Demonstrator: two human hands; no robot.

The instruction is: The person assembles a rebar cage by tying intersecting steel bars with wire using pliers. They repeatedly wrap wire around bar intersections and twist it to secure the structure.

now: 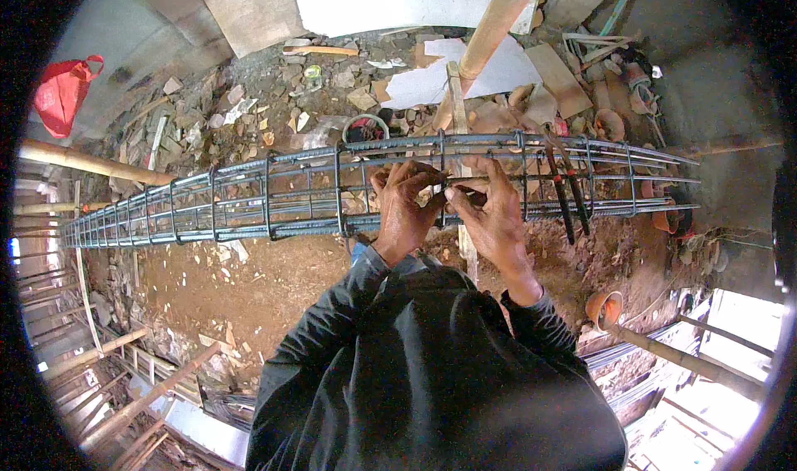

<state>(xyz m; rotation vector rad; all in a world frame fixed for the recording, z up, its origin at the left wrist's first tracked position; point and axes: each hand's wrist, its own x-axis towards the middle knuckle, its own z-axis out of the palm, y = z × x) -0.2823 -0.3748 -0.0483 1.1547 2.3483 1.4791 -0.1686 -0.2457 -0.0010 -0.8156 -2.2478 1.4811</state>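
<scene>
A long steel rebar cage with square stirrups runs from left to right in front of me. Both my hands work over its middle, close to one stirrup. My left hand is closed, its fingertips pinched together beside that stirrup; whatever sits in them is too small to make out. My right hand faces it, thumb tip almost touching the left fingers and the other fingers partly curled; what it grips is hidden. To its right, a pair of pincers with dark and orange-red handles hangs over the cage bars, handles toward me.
A bamboo pole rises beyond the cage, amid rubble and pale boards. A bucket stands just behind the cage. A red bag lies far left. Bamboo poles and an orange bucket are on the near sides.
</scene>
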